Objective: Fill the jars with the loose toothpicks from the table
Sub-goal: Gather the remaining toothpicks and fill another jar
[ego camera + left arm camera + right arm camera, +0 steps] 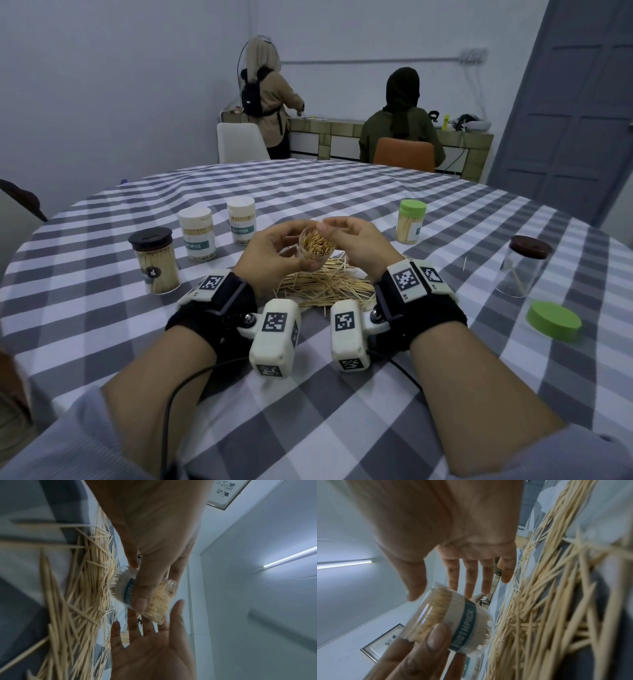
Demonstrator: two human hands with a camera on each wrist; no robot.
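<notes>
A person's left hand [274, 253] held an open jar [315, 248] above the centre of the checked tabletop [342, 394], thumb and fingers curled round its labelled wall, the mouth tipped toward the wearer and packed with toothpicks nearly to the rim. The right hand [356, 243] hovered just right of the mouth with fingers extended and spread, gripping nothing that the wrist views showed. Directly below both hands lay the pile [325, 286] of loose toothpicks, still large, with one stray stick [464, 264] well to the right. Four capped jars stood on the cloth already full: a dark-lidded jar [156, 262] at near left, two white-lidded jars [219, 229] behind it and a green-lidded jar [410, 222] at far right. A nearly empty jar [522, 267] with a brown lid waited at right, a loose green cap [553, 320] lying nearer than it. The held jar looked close to capacity, so the step probably called for keeping the mouth tilted, settling the sticks parallel with the free fingers and feeding in only small aligned bunches; crossed sticks would likely jam at the rim or spill back onto the pile. Keeping the jar over the pile would let any drops land where they could be gathered again.
</notes>
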